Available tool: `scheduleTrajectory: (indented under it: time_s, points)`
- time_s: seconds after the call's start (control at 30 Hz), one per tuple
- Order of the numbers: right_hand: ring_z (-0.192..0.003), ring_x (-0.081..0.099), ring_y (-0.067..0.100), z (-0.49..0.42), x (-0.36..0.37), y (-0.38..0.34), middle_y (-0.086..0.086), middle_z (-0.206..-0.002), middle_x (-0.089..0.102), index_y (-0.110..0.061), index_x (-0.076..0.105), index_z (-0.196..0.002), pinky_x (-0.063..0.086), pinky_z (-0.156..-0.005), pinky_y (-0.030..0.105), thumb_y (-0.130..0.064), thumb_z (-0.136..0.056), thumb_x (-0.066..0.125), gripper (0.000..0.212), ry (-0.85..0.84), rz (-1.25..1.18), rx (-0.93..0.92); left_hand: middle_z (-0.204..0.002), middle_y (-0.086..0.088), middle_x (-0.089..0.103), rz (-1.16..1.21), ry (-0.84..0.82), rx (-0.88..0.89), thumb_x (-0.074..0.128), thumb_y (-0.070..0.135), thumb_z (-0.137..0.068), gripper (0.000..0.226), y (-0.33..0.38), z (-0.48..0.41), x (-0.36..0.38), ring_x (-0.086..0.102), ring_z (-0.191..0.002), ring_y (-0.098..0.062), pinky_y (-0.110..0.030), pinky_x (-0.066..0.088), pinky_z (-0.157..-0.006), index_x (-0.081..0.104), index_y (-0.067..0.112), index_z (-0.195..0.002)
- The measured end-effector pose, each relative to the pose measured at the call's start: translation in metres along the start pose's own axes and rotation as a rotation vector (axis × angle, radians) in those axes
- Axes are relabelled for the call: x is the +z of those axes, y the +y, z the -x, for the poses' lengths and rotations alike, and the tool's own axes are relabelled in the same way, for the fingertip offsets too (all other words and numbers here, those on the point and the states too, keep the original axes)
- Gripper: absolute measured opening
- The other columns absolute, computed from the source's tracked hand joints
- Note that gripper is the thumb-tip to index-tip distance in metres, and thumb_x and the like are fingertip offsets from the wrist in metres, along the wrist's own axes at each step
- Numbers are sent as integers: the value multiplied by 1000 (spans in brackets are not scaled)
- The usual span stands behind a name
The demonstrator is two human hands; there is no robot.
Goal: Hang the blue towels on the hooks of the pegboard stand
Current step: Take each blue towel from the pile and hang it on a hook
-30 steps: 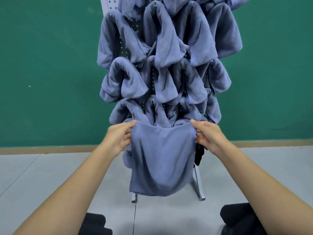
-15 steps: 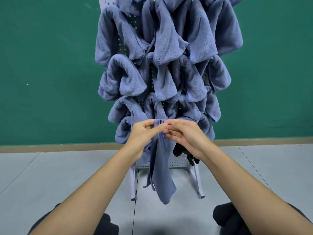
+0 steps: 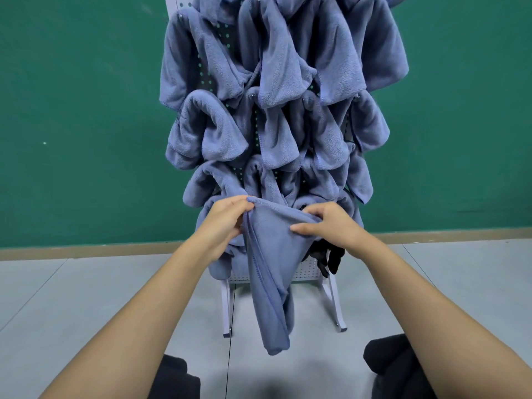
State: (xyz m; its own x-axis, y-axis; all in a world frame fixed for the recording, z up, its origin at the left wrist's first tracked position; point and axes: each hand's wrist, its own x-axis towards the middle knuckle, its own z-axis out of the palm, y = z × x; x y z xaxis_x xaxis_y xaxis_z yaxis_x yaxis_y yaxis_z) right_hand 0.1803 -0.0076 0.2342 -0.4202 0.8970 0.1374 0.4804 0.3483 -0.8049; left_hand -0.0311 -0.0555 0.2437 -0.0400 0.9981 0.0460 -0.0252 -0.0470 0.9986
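A folded blue towel (image 3: 269, 272) hangs in front of the lower part of the white pegboard stand (image 3: 302, 273). My left hand (image 3: 226, 223) pinches its top left corner. My right hand (image 3: 328, 223) grips the top fold a little to the right, thumb pressed on the cloth. The towel's tail drops to just above the floor. Several blue towels (image 3: 276, 90) hang in rows over the board above and hide most of its hooks. The hook behind my hands is hidden.
A green wall (image 3: 80, 110) stands behind the stand, with a tan skirting strip along the grey floor (image 3: 86, 298). The stand's white legs (image 3: 336, 306) reach the floor. A black glove-like thing (image 3: 331, 257) hangs at the board's lower right. My dark-clad knees (image 3: 397, 367) show at the bottom.
The towel was held spread wide, then my hands came together and bunched it. Now they have parted slightly, with a short fold stretched between them near the board's bottom row.
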Motion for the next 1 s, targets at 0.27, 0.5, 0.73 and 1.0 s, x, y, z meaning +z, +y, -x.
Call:
scheduleTrajectory:
  time_s: [0.27, 0.5, 0.73, 1.0]
  points:
    - [-74, 53, 9, 5, 0, -9, 4, -79, 62, -4, 69, -85, 41, -68, 22, -18, -84, 72, 14, 163, -262, -26, -81, 0, 60, 20, 34, -132, 61, 23, -90, 8, -8, 3, 2, 56, -72, -15, -29, 48, -72, 63, 17, -96]
    - [-78, 57, 8, 7, 5, -9, 4, -86, 67, -7, 69, -92, 45, -73, 21, -16, -84, 72, 12, 113, -273, -39, -82, 0, 66, -337, 121, 129, 78, 27, -77, 18, -27, 2, 15, 55, -71, -9, -30, 46, -69, 72, 17, -90]
    - [-58, 45, 6, 4, 13, -2, 1, -66, 61, -10, 64, -74, 37, -56, 17, -22, -78, 74, 17, 235, 116, 9, -68, -1, 63, -331, 313, 88, 75, 27, -79, 23, -34, -3, 27, 50, -63, -10, -27, 42, -64, 67, 9, -67]
    - [-52, 52, 7, 11, 30, -25, -1, -63, 44, -16, 45, -77, 59, -59, 28, -19, -88, 68, 26, 20, -483, 288, -67, 1, 59, -285, 290, 90, 72, 28, -83, 21, -32, -1, 31, 48, -63, -8, -16, 39, -60, 66, 11, -71]
